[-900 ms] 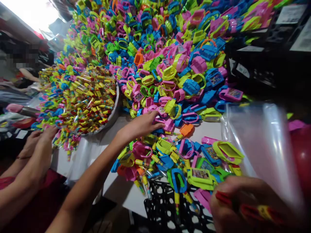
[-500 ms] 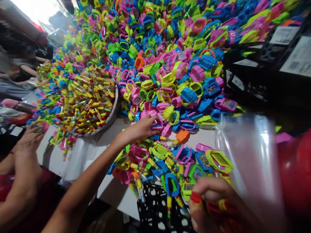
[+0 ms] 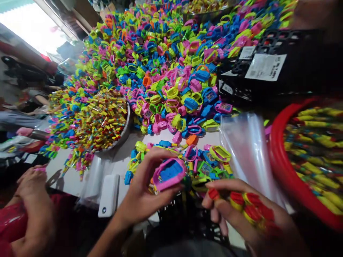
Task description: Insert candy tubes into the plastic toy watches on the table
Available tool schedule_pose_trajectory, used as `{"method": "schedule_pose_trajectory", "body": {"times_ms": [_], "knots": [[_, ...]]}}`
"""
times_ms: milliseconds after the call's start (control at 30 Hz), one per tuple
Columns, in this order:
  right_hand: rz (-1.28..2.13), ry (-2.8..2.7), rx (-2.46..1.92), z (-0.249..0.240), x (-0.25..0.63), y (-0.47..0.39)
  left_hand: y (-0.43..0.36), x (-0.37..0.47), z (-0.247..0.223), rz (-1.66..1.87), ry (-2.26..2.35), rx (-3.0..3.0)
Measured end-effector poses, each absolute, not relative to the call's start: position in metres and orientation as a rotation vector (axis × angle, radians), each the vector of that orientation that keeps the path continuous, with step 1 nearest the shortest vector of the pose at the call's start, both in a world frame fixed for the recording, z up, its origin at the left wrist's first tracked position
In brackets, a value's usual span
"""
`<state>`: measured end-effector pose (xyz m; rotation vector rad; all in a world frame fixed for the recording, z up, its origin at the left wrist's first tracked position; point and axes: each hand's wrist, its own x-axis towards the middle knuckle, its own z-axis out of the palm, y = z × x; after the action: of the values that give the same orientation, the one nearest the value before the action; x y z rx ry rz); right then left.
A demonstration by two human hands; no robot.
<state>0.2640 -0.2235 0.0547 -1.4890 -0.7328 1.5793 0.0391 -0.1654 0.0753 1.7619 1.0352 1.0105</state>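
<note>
Left hand [image 3: 138, 198]: held one pink-rimmed, blue-centred plastic toy [image 3: 171, 171] above the white surface [image 3: 118, 166]. Right hand [image 3: 241, 223]: grasped several red-capped yellow tubes [image 3: 252, 210]. Light edge grip best suited the toy.

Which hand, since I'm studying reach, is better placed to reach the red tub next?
Probably the right hand: nearer the red tub, though holding red-ended sticks; the left hand, farther away, holds a toy.

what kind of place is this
Probably a small packing workshop: toy watches are heaped across a table, a red tub and a metal bowl hold yellow tubes, and clear plastic bags lie beside the toys.
</note>
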Motion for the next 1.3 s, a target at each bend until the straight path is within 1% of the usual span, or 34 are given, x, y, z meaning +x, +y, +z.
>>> {"method": "schedule_pose_trajectory", "body": {"times_ms": [133, 300, 400, 533, 633, 733, 933, 1133, 1300], "knots": [[1.381, -0.88, -1.478, 0.063, 0.26, -0.237, -0.199, 0.057, 0.063, 1.003, 0.972, 1.604], [1.318, -1.086, -1.39, 0.056, 0.264, -0.247, -0.219, 0.065, 0.037, 0.932, 0.897, 1.266], [1.317, -1.167, -1.376, 0.048, 0.267, -0.248, -0.229, 0.069, 0.027, 1.008, 0.947, 1.177], [1.306, -1.214, -1.322, 0.042, 0.27, -0.247, -0.235, 0.069, 0.027, 1.086, 1.029, 1.532], [1.263, -1.268, -1.27, 0.043, 0.272, -0.247, -0.235, 0.066, 0.032, 1.098, 0.982, 1.842], [1.264, -1.354, -1.209, 0.047, 0.275, -0.247, -0.235, 0.066, 0.033, 1.141, 0.926, 2.003], [1.199, -1.455, -1.287, 0.053, 0.279, -0.25, -0.242, 0.066, 0.03, 1.155, 0.88, 2.017], [1.175, -1.621, -1.148, 0.056, 0.287, -0.248, -0.244, 0.062, 0.025, 1.15, 0.845, 2.068], [1.122, -1.743, -1.129, 0.05, 0.29, -0.249, -0.241, 0.059, 0.016, 1.132, 0.859, 2.163]]}}
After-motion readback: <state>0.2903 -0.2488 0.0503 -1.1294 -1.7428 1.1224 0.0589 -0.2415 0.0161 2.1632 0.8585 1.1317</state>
